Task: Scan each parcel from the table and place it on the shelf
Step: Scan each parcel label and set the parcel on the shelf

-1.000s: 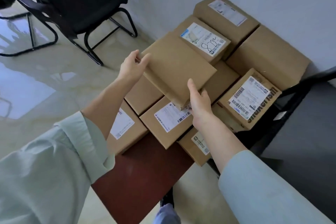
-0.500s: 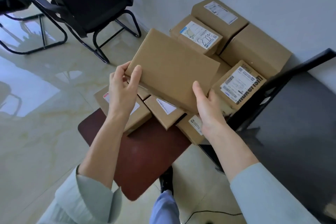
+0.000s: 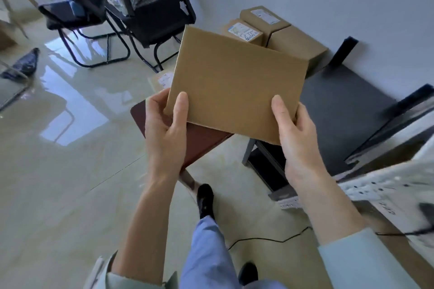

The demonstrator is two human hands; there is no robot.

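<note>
A flat brown cardboard parcel [image 3: 237, 82] is lifted in front of me, its plain side facing up, with no label showing. My left hand [image 3: 165, 129] grips its near left corner, thumb on top. My right hand [image 3: 296, 134] grips the near right corner the same way. Behind it, several labelled brown parcels [image 3: 246, 33] lie stacked against the wall on the dark red table [image 3: 199, 145], most of them hidden by the lifted parcel. A dark shelf board [image 3: 340, 112] lies to the right.
Two black chairs [image 3: 150, 14] stand on the glossy floor at the back left. A black cable [image 3: 270, 239] runs across the floor near my feet. A white surface with a perforated strip [image 3: 387, 185] sits at the right edge.
Both hands lifted the flat parcel off the stack and drew it toward me. I have stepped back, so the table and remaining parcels look smaller and farther away.
</note>
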